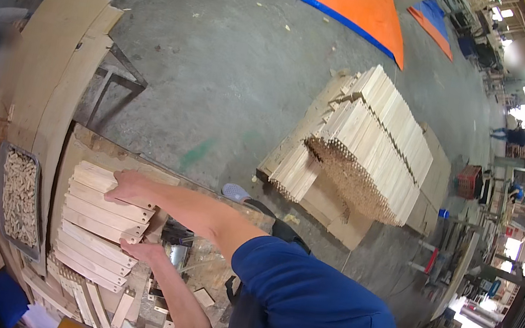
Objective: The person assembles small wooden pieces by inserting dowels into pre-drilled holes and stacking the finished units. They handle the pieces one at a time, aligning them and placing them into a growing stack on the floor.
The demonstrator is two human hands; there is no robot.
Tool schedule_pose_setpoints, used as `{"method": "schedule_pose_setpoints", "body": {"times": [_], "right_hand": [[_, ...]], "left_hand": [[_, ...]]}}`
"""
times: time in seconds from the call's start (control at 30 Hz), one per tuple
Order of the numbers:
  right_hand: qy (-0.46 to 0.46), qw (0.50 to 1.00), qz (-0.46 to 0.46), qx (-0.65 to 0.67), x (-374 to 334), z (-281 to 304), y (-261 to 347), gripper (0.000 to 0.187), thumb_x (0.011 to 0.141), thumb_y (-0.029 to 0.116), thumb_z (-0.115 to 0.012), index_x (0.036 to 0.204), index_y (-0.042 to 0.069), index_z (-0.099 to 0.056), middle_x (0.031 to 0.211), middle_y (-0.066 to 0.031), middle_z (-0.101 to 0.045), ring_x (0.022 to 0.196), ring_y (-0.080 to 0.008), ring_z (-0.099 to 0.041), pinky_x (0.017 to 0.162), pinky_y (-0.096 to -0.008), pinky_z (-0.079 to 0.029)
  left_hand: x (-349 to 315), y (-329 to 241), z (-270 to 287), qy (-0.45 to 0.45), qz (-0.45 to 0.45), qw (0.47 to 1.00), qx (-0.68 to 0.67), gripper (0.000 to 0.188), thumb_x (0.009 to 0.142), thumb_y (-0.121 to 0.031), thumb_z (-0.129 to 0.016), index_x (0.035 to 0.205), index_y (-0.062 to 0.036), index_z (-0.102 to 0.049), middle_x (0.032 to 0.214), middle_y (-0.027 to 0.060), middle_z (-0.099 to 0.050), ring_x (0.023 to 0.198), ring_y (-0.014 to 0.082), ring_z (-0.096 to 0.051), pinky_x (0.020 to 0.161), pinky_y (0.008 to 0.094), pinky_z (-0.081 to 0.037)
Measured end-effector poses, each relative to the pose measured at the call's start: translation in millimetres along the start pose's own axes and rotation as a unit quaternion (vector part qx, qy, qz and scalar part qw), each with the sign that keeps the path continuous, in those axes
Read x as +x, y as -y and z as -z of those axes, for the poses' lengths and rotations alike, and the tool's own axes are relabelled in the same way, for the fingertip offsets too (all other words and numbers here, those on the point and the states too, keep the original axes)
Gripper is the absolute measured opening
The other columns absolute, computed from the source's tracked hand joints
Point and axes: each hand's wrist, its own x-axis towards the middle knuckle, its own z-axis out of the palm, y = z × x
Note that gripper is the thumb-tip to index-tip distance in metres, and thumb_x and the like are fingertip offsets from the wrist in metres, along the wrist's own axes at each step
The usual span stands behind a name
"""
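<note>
A row of pale wooden slats with holes near their right ends lies side by side on a workbench. My right hand reaches over the upper slats, its thumb and fingers closed around one of them. Lower down, my left hand is at the holed ends near the middle of the row. Its fingers are bent onto the end of a slat, and their undersides are hidden. A small gap parts the row into an upper and a lower group.
Left of the slats stands a tray full of small wooden dowels. Loose wood pieces lie near the bench's lower side. A large stack of wooden strips rests on the floor to the right, with an orange tarp beyond. Other people are at the far left and right.
</note>
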Motion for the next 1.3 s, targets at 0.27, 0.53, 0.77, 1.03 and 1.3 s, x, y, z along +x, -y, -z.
{"method": "schedule_pose_setpoints", "body": {"times": [0.27, 0.53, 0.77, 1.03, 1.3], "right_hand": [[0.121, 0.992, -0.012, -0.046, 30.8, 63.9, -12.1, 0.091, 0.068, 0.062, -0.072, 0.133, 0.000, -0.055, 0.132, -0.0200, -0.059, 0.123, -0.0374, -0.055, 0.099, -0.0484, -0.046], [0.049, 0.982, 0.145, 0.110, 19.6, 57.5, -24.9, 0.087, 0.067, 0.057, -0.079, 0.129, -0.001, -0.059, 0.134, -0.0210, -0.057, 0.125, -0.0340, -0.053, 0.104, -0.0428, -0.042], [0.165, 0.980, -0.072, 0.087, 16.9, 62.1, 44.5, 0.088, 0.078, 0.059, -0.073, 0.141, 0.002, -0.050, 0.142, -0.0173, -0.051, 0.133, -0.0283, -0.047, 0.111, -0.0387, -0.035], [0.171, 0.970, -0.059, 0.162, 40.5, 43.6, 11.2, 0.086, 0.081, 0.056, -0.072, 0.139, -0.001, -0.048, 0.137, -0.0165, -0.054, 0.124, -0.0256, -0.053, 0.105, -0.0370, -0.040], [0.179, 0.955, -0.072, 0.227, 18.8, 73.8, -28.3, 0.089, 0.079, 0.041, -0.078, 0.147, 0.000, -0.036, 0.134, -0.0168, -0.055, 0.120, -0.0247, -0.056, 0.101, -0.0363, -0.045]], "left_hand": [[-13.9, 2.4, -15.8, 0.141, -0.005, 0.985, 0.097, 0.064, 0.097, -0.048, -0.048, 0.144, -0.0049, -0.036, 0.143, 0.0172, -0.042, 0.128, 0.0324, -0.045, 0.109, 0.0445, -0.038], [58.7, -22.9, -17.6, 0.184, 0.049, 0.980, 0.057, 0.075, 0.095, -0.055, -0.047, 0.149, -0.0055, -0.030, 0.152, 0.0153, -0.033, 0.135, 0.0332, -0.038, 0.112, 0.0469, -0.033], [72.5, -16.0, -9.4, 0.141, 0.080, 0.986, -0.038, 0.069, 0.099, -0.052, -0.046, 0.145, -0.0011, -0.039, 0.140, 0.0127, -0.051, 0.125, 0.0270, -0.051, 0.105, 0.0383, -0.042], [72.2, -18.8, -21.1, 0.230, 0.133, 0.955, -0.134, 0.063, 0.099, -0.045, -0.047, 0.144, -0.0017, -0.039, 0.138, 0.0132, -0.052, 0.125, 0.0279, -0.052, 0.106, 0.0412, -0.042], [59.4, -13.3, -35.0, 0.262, 0.117, 0.958, -0.020, 0.066, 0.095, -0.045, -0.051, 0.143, 0.0005, -0.040, 0.135, 0.0153, -0.053, 0.123, 0.0289, -0.054, 0.105, 0.0428, -0.043]]}}
